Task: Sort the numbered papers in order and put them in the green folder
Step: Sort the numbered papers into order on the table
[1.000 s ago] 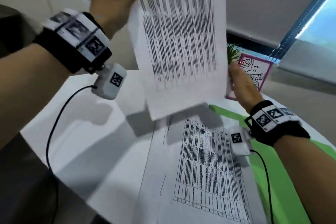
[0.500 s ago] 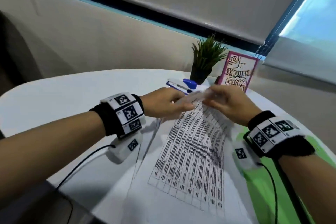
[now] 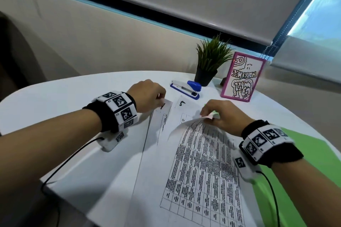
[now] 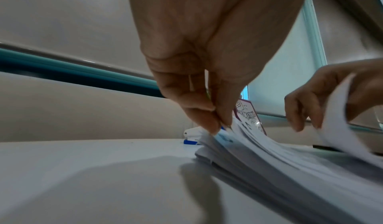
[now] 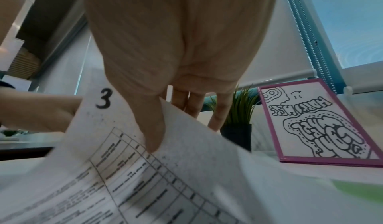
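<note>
Lower centre of the head view: the stack of papers lies on the white counter, sheets fanned out of line. The green folder lies flat at lower right, partly under the stack.

Right hand, centre right: thumb and fingers pinch the far corner of the top sheet and hold it curled up off the stack. The right wrist view shows a handwritten 3 on that sheet's corner. The sheet exposed beneath carries a handwritten mark, possibly a 5; too small to confirm.

Left hand, centre: fingertips pressed together, pinching the far left corner of several lower sheets, slightly raised per the left wrist view.

Beyond the hands, upper centre: a blue and white stapler on the counter. Just behind it, a small potted plant in a black pot. To its right, a pink-framed drawing stands tilted back
</note>
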`<state>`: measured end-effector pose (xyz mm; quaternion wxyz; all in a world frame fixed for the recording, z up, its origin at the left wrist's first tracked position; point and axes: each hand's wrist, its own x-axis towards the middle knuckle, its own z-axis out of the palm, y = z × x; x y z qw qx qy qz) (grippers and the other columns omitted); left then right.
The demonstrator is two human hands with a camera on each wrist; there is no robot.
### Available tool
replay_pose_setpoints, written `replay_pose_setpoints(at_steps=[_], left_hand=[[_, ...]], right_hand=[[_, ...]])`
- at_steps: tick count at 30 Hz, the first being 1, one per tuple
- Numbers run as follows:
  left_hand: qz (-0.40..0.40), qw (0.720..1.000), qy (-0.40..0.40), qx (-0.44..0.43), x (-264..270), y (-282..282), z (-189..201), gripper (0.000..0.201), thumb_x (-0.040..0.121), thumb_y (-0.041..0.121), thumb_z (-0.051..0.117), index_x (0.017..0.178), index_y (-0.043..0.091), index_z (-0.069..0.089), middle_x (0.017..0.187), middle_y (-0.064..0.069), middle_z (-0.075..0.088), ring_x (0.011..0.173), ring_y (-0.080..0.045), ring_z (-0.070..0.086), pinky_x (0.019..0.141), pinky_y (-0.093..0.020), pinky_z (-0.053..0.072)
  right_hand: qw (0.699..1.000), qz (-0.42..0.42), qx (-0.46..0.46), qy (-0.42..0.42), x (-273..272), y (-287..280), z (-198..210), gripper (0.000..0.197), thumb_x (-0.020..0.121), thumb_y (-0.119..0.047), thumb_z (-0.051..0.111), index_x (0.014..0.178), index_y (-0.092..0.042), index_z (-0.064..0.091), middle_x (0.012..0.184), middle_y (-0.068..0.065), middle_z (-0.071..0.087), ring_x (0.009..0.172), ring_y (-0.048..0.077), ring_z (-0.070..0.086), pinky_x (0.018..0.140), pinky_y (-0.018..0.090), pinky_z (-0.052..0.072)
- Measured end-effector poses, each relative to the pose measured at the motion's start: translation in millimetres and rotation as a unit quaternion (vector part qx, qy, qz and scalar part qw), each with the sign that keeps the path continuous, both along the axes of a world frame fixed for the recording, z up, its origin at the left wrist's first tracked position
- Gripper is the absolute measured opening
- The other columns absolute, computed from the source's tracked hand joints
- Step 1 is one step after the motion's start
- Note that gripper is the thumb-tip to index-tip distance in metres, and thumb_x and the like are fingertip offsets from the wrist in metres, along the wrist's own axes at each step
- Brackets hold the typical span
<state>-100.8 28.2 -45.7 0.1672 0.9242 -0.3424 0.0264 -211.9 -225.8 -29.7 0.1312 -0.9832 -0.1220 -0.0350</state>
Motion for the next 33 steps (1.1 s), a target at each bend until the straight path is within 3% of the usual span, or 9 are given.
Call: replay_pose_setpoints(at_steps=[6,9,14,18,20,23,27,29,33], left_hand=[[-0.055,0.997,0.023,-0.046,-9.6,2.9,18.3,0.023,0.095,0.029,0.052,0.079,0.019,0.065,0.071,0.007,0.067,0.062,-0.004,0.059,0.071,-0.033,0.050],[-0.042,0.997,0.020,-0.067,-8.4,4.9,18.3,0.023,0.094,0.026,0.051,0.077,0.019,0.065,0.071,0.004,0.069,0.061,-0.003,0.063,0.072,-0.033,0.052],[0.128,0.980,-0.002,-0.153,9.2,6.1,9.6,0.030,0.094,0.017,0.047,0.065,0.011,0.052,0.079,-0.013,0.064,0.084,-0.036,0.060,0.066,-0.032,0.039],[0.111,0.967,0.205,-0.108,5.3,16.6,6.5,0.039,0.085,0.044,0.067,0.072,0.007,0.062,0.071,-0.008,0.070,0.068,-0.025,0.067,0.061,-0.028,0.052],[0.046,0.946,0.319,-0.035,0.5,23.2,6.6,0.031,0.080,0.037,0.075,0.086,0.007,0.071,0.080,-0.006,0.075,0.072,-0.023,0.072,0.074,-0.035,0.060],[0.090,0.977,0.191,0.010,3.5,28.0,21.6,0.020,0.085,0.027,0.068,0.090,0.008,0.075,0.081,-0.007,0.070,0.074,-0.023,0.065,0.077,-0.033,0.054],[0.220,0.969,-0.021,-0.109,23.3,47.6,56.6,0.013,0.087,0.016,0.060,0.089,0.014,0.074,0.091,-0.013,0.069,0.086,-0.033,0.063,0.076,-0.038,0.050],[0.236,0.932,-0.089,-0.262,32.0,58.2,70.4,0.016,0.089,0.022,0.059,0.088,0.011,0.071,0.080,-0.010,0.066,0.079,-0.031,0.062,0.070,-0.037,0.049],[0.079,0.818,-0.115,-0.559,25.7,63.4,103.3,0.030,0.089,0.035,0.065,0.088,0.006,0.071,0.075,0.001,0.066,0.066,-0.012,0.061,0.058,-0.028,0.049]], right_hand=[[0.998,-0.042,-0.050,0.013,14.9,6.6,-3.9,0.014,0.077,-0.019,0.080,0.077,-0.018,0.066,0.145,-0.008,0.048,0.118,0.016,0.053,0.095,0.032,0.043],[0.998,-0.059,-0.011,0.000,21.0,6.7,-7.4,0.014,0.076,-0.017,0.081,0.082,-0.008,0.072,0.128,-0.003,0.062,0.109,0.019,0.061,0.088,0.025,0.042],[0.997,-0.059,0.001,-0.047,20.0,5.1,-11.5,0.022,0.075,-0.022,0.082,0.096,-0.016,0.077,0.094,-0.004,0.074,0.086,0.018,0.068,0.083,0.036,0.053],[0.997,-0.060,-0.009,-0.046,18.6,1.9,-12.7,0.021,0.076,-0.022,0.082,0.096,-0.017,0.078,0.093,-0.007,0.074,0.082,0.016,0.066,0.083,0.038,0.054],[0.997,-0.061,-0.006,-0.043,19.1,1.5,-12.8,0.020,0.076,-0.021,0.082,0.095,-0.016,0.077,0.096,-0.007,0.073,0.083,0.016,0.066,0.084,0.037,0.054],[0.997,-0.061,-0.023,-0.041,19.7,1.5,-14.0,0.015,0.075,-0.018,0.082,0.087,-0.012,0.075,0.116,-0.011,0.067,0.095,0.017,0.065,0.088,0.036,0.051],[0.996,-0.061,-0.041,-0.049,13.7,-1.6,-12.6,0.013,0.075,-0.019,0.082,0.075,-0.017,0.069,0.137,-0.011,0.053,0.108,0.017,0.058,0.089,0.037,0.048],[0.996,-0.054,-0.039,-0.060,9.7,-5.2,-10.9,0.022,0.075,-0.020,0.082,0.069,-0.023,0.062,0.141,-0.008,0.052,0.110,0.017,0.059,0.090,0.038,0.049],[0.996,-0.041,-0.011,-0.076,1.2,-11.6,-10.3,0.027,0.078,-0.020,0.081,0.069,-0.028,0.056,0.135,-0.006,0.057,0.109,0.014,0.059,0.091,0.033,0.047]])
